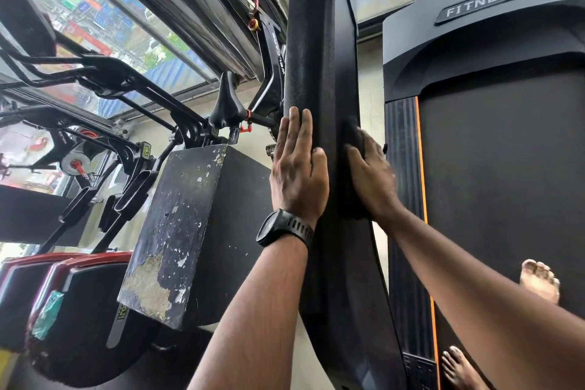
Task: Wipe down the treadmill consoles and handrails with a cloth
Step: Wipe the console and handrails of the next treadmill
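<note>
1 handrail [316, 41], 2 hands on it. L hand [297, 174] flat, fingers straight & together; 1 watch [281, 228]. R hand [373, 177] fingers curled on 1 cloth [353, 136], pressed vs rail side. 2 bare feet [539, 282] on belt [506, 168].

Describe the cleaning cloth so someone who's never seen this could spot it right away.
Find the thick black handrail running up the middle of the view, left of the orange-edged treadmill belt. Two hands lie on it; the cloth is the dark, soft wad under the right hand, on the rail's right face. The left hand, wearing a watch, lies flat on the rail itself.
</note>
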Demonstrator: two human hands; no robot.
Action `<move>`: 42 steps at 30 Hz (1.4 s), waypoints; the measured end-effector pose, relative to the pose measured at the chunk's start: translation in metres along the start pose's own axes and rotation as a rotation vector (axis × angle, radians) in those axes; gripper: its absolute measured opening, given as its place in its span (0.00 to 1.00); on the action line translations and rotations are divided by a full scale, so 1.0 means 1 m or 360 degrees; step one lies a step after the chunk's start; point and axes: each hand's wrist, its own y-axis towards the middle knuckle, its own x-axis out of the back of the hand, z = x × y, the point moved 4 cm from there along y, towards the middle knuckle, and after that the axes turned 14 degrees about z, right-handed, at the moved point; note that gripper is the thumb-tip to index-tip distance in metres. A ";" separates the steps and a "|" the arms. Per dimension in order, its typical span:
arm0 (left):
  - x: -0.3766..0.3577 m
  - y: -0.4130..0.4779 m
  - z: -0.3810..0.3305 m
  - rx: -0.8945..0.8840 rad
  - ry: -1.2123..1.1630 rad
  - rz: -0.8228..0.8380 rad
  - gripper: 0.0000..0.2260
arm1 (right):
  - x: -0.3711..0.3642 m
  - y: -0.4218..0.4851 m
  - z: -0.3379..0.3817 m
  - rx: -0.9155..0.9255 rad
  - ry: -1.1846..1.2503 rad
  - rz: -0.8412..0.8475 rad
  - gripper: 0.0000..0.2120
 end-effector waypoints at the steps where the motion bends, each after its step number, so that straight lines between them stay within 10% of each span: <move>1: 0.000 0.000 0.000 -0.0012 -0.0003 0.0006 0.28 | -0.004 -0.009 -0.004 -0.0004 -0.0030 -0.0016 0.25; 7: 0.000 -0.001 0.000 -0.0002 0.0005 0.0022 0.28 | -0.008 -0.023 0.021 0.0539 -0.0160 -0.0197 0.26; 42: -0.002 0.002 0.003 -0.0040 0.0081 -0.0037 0.27 | 0.005 0.022 -0.017 -0.0026 -0.0046 -0.0037 0.21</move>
